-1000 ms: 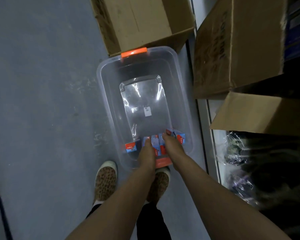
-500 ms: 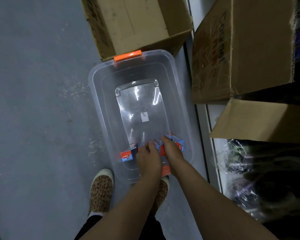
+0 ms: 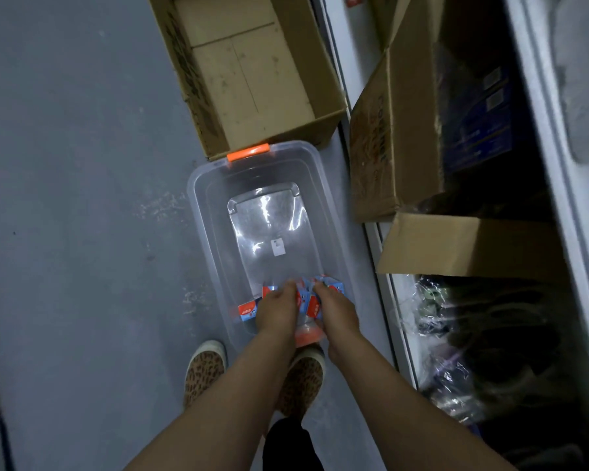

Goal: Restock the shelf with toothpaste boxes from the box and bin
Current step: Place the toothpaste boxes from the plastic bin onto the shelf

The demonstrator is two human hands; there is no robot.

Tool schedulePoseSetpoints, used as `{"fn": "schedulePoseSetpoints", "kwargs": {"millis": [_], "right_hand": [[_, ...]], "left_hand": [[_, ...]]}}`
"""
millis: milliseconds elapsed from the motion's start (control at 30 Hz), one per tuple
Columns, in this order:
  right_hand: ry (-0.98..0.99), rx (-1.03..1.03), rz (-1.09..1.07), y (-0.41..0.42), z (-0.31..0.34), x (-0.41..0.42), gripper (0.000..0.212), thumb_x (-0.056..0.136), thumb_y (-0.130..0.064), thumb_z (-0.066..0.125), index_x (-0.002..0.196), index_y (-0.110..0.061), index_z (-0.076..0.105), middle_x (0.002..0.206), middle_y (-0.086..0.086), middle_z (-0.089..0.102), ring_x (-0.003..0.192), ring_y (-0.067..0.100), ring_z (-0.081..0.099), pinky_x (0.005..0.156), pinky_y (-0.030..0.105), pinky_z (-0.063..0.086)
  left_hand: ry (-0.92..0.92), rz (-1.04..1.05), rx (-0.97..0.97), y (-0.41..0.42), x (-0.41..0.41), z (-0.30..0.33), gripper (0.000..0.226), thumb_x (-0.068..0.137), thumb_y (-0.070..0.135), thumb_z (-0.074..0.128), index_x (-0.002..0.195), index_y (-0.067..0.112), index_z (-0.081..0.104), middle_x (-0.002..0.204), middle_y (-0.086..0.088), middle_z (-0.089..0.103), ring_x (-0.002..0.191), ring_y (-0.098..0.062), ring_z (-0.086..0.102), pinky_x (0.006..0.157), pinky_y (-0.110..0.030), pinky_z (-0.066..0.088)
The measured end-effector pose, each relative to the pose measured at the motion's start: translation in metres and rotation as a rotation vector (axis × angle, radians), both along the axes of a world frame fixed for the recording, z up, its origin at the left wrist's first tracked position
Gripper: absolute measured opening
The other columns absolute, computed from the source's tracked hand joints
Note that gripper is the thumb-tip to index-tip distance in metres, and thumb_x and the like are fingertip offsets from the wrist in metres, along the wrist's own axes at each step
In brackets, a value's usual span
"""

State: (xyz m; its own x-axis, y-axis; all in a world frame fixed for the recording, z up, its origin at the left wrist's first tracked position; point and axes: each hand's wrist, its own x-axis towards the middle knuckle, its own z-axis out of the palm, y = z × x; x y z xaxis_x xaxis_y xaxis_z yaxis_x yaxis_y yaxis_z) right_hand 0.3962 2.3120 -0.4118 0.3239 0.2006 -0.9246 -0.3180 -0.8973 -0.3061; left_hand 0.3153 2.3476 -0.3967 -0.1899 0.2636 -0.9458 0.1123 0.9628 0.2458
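A clear plastic storage bin (image 3: 204, 212) with orange latches at both ends stood on the grey floor (image 3: 75, 198), and nearly all of its see-through bottom lay bare, showing a small white label and streaks of glare. The small blue, red and white toothpaste boxes (image 3: 249, 309) were bunched together at the near end of the bin, close to the person's feet. They were short rectangular cartons with a red panel and white lettering too small to read; one lay apart to the left of the bunch, its end face turned up, while the others overlapped at slanting angles between the two hands.

The left hand (image 3: 275, 309) reached down into the bin with its fingers curled over the cluster of cartons. The right hand (image 3: 335, 309) lay just beside it, fingers likewise bent around the cartons on that side, a red-faced box showing between the two hands. How many boxes each hand gripped could not be told.

Touching the far end of the bin stood an open brown cardboard box (image 3: 252, 73), its bare bottom showing. To the right ran a grey metal shelf (image 3: 558, 198) holding a brown carton with open flaps (image 3: 374, 147) and plastic-wrapped goods (image 3: 456, 334) lower down. Leopard-print slip-on shoes (image 3: 204, 372) stood on the floor below the bin.
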Motion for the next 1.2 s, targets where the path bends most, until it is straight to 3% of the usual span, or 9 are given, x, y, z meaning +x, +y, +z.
{"fn": "schedulePoseSetpoints", "kwargs": {"millis": [133, 267, 333, 400, 600, 700, 833, 1067, 1200], "right_hand": [[-0.039, 0.117, -0.086, -0.001, 0.043, -0.005, 0.026, 0.063, -0.065, 0.058, 0.075, -0.049, 0.075, 0.097, -0.001, 0.076, 0.098, 0.022, 0.07, 0.1, 0.048, 0.052], [-0.039, 0.236, -0.157, 0.001, 0.094, -0.005, 0.016, 0.083, -0.045, 0.075, 0.081, -0.03, 0.08, 0.091, 0.001, 0.078, 0.096, 0.023, 0.073, 0.096, 0.047, 0.056], [-0.052, 0.306, -0.244, 0.006, 0.118, -0.003, 0.024, 0.08, -0.039, 0.082, 0.093, -0.019, 0.078, 0.094, 0.007, 0.078, 0.096, 0.027, 0.073, 0.093, 0.049, 0.058], [-0.078, 0.372, -0.36, 0.013, 0.141, -0.001, 0.031, 0.075, -0.031, 0.088, 0.098, -0.014, 0.075, 0.095, 0.01, 0.077, 0.094, 0.028, 0.073, 0.091, 0.048, 0.059], [-0.144, 0.583, -0.53, 0.026, 0.223, 0.003, 0.028, 0.084, -0.002, 0.078, 0.11, -0.003, 0.068, 0.09, 0.011, 0.076, 0.078, 0.018, 0.072, 0.073, 0.028, 0.061], [-0.203, 0.673, -0.603, 0.021, 0.28, -0.002, 0.025, 0.086, -0.005, 0.075, 0.111, -0.006, 0.068, 0.088, 0.007, 0.077, 0.079, 0.019, 0.071, 0.074, 0.032, 0.059], [-0.284, 0.804, -0.685, 0.007, 0.378, -0.006, 0.024, 0.088, -0.005, 0.075, 0.11, -0.008, 0.068, 0.093, 0.009, 0.076, 0.083, 0.02, 0.069, 0.08, 0.033, 0.056], [-0.527, 1.042, -0.796, -0.031, 0.567, -0.004, 0.035, 0.073, -0.028, 0.086, 0.105, -0.022, 0.074, 0.097, 0.008, 0.077, 0.08, 0.025, 0.07, 0.069, 0.037, 0.055], [-0.672, 1.207, -0.937, -0.071, 0.663, 0.007, 0.032, 0.086, -0.004, 0.076, 0.115, -0.014, 0.067, 0.099, 0.006, 0.072, 0.088, 0.024, 0.07, 0.079, 0.038, 0.058]], "left_hand": [[-0.011, 0.095, 0.078, 0.008, -0.002, 0.024, 0.043, 0.073, 0.049, 0.071, 0.095, 0.012, 0.07, 0.09, -0.01, 0.075, 0.086, -0.029, 0.073, 0.087, -0.047, 0.059], [-0.082, 0.203, 0.045, 0.03, -0.003, 0.074, 0.032, 0.084, 0.021, 0.077, 0.107, 0.002, 0.066, 0.094, -0.017, 0.073, 0.074, -0.027, 0.072, 0.066, -0.04, 0.062], [-0.136, 0.248, 0.049, 0.039, -0.006, 0.101, 0.028, 0.087, 0.011, 0.072, 0.112, -0.001, 0.064, 0.085, -0.017, 0.069, 0.054, -0.021, 0.068, 0.042, -0.026, 0.052], [-0.213, 0.244, 0.057, 0.044, -0.008, 0.13, 0.025, 0.09, 0.007, 0.066, 0.114, 0.002, 0.064, 0.079, -0.015, 0.066, 0.039, -0.014, 0.062, 0.033, -0.02, 0.043], [-0.5, 0.232, 0.088, 0.047, -0.01, 0.211, 0.017, 0.09, -0.002, 0.06, 0.105, -0.003, 0.066, 0.07, -0.013, 0.071, 0.052, -0.017, 0.068, 0.046, -0.024, 0.056], [-0.645, 0.194, 0.123, 0.045, -0.015, 0.271, 0.008, 0.09, -0.006, 0.059, 0.089, -0.001, 0.065, 0.066, -0.011, 0.071, 0.054, -0.017, 0.069, 0.054, -0.024, 0.059], [-0.786, 0.093, 0.206, 0.046, -0.022, 0.361, 0.008, 0.09, -0.004, 0.064, 0.096, 0.001, 0.065, 0.074, -0.009, 0.074, 0.063, -0.015, 0.072, 0.066, -0.026, 0.06], [-1.079, -0.058, 0.426, 0.035, -0.014, 0.554, 0.008, 0.093, 0.0, 0.062, 0.091, 0.008, 0.063, 0.072, -0.004, 0.075, 0.063, -0.011, 0.072, 0.065, -0.023, 0.061], [-1.233, -0.167, 0.511, 0.002, -0.003, 0.642, 0.008, 0.095, 0.002, 0.06, 0.093, 0.01, 0.063, 0.074, -0.001, 0.075, 0.065, -0.01, 0.073, 0.056, -0.024, 0.058]]}}
